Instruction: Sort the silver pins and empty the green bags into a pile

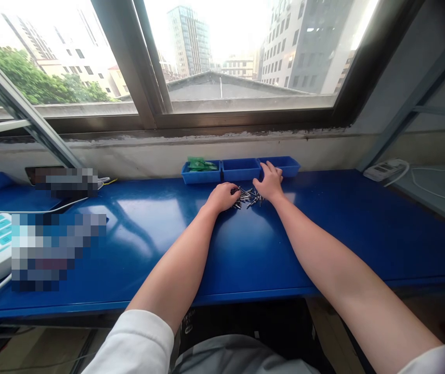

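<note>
Far across the table [160, 265], my left hand [222, 197] curls at heaped metal pieces [246, 195]; right of them, my right hand [270, 184], fingers bent, overlaps the rightmost blue bin [290, 170]. I cannot tell whether either grasps anything.

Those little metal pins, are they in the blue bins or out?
Out: the metal pins lie in a loose pile on the blue table, in front of the blue bins.

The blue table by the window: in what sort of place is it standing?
Probably a workshop or assembly room: loose metallic pieces lie on the blue table, with three blue bins lined up behind them.
</note>
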The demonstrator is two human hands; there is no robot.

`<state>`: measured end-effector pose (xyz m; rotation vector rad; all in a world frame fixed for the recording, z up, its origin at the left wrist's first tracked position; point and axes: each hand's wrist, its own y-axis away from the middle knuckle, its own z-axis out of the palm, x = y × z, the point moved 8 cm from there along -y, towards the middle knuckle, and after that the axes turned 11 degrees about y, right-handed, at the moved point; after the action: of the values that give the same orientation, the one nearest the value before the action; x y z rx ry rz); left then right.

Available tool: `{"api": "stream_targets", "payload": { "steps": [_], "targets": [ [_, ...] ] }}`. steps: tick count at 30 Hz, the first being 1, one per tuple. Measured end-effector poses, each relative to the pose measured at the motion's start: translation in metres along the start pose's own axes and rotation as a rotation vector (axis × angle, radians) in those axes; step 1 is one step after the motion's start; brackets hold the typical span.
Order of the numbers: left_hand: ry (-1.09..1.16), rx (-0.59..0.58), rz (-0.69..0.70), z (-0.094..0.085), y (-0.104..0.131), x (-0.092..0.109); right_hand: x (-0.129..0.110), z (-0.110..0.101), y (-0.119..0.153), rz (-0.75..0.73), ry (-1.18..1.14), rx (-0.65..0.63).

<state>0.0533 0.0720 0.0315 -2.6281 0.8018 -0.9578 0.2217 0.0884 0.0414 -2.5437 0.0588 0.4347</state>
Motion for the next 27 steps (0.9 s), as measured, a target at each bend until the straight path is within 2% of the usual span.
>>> {"api": "stream_targets", "payload": {
  "steps": [2, 5, 9, 12, 23, 27],
  "targets": [
    [-0.009, -0.014, -0.004, 0.002, 0.0, -0.001, -0.011, 0.0, 0.001, -0.077, -0.077, 0.012],
    [-0.021, -0.02, -0.007, 0.002, 0.0, -0.001, -0.023, 0.01, 0.005, -0.159, -0.122, -0.082],
    [-0.031, -0.022, 0.0, 0.003, -0.001, 0.0, -0.029, 0.026, 0.011, -0.16, 0.007, -0.26],
    [-0.043, -0.036, 0.023, 0.003, -0.001, 0.003, -0.032, 0.031, 0.014, -0.178, 0.049, -0.328],
    [-0.057, -0.049, -0.008, 0.002, 0.0, 0.008, -0.04, 0.026, 0.016, -0.22, -0.049, -0.298],
    [-0.036, 0.017, -0.01, -0.003, -0.001, 0.007, -0.045, 0.015, 0.016, -0.248, -0.131, -0.194]
  ]
}}
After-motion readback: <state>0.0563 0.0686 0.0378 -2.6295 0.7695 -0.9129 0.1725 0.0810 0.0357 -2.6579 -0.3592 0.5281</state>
